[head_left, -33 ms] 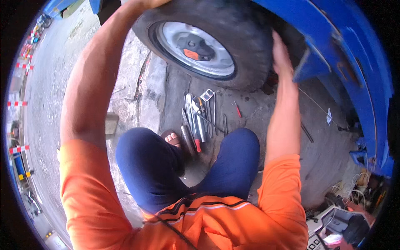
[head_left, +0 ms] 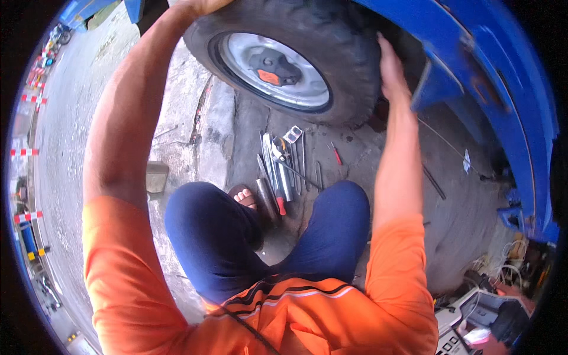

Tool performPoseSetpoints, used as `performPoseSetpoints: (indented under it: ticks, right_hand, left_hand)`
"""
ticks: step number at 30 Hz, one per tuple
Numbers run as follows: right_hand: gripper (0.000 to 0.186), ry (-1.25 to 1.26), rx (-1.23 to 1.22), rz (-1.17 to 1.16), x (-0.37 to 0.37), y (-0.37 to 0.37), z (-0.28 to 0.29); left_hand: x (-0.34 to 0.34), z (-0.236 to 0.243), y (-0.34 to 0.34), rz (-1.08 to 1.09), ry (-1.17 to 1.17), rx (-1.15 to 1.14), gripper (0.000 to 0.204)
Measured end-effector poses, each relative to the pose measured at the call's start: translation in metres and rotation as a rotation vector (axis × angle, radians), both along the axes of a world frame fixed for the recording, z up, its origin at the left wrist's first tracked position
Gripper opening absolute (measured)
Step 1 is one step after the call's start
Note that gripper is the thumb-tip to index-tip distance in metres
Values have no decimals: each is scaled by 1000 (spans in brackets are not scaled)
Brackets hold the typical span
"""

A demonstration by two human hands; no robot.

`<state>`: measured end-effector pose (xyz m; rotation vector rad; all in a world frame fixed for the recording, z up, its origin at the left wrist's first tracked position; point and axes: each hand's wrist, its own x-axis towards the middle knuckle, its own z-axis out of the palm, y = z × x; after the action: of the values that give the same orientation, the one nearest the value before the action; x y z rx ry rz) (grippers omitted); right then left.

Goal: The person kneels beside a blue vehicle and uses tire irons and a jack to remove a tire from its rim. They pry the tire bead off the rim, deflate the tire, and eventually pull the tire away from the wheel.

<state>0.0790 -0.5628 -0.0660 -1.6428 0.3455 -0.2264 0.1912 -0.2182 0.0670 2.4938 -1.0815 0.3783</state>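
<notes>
A large black tyre on a silver rim, a wheel [head_left: 278, 71], stands in front of me beneath a blue vehicle body [head_left: 503, 77]. At the upper edge my left hand [head_left: 204, 6] holds the tyre's upper left side, its fingers partly cut off by the picture edge. My right hand [head_left: 391, 68] grips the opposite side of the tread, with some fingers hidden behind the tyre. The hub in the rim's middle is grey with an orange patch. Both arms reach around the wheel from my squatting position.
Between my feet and the wheel lie several metal tools [head_left: 277, 160], among them a red-handled screwdriver [head_left: 281, 206]. A smaller red-handled tool [head_left: 337, 155] and a dark bar [head_left: 435, 182] lie farther right. At lower right stands an open grey case [head_left: 479, 313] beside tangled hoses.
The wheel and both my hands appear slightly farther left. The blue body also shifts a little left in view, while the tools on the ground stay nearly in place.
</notes>
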Motion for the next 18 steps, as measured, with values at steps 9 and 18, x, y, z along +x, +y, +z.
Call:
performPoseSetpoints:
  ticks: [9, 18]
  right_hand:
    - [52, -58, 406, -22, -53, 15, -38]
    - [61, -129, -245, -209, -77, 6, -26]
  left_hand:
    - [-118, 66, -61, 282, -13, 359, 62]
    - [10, 2, -16, 213, 82, 287, 50]
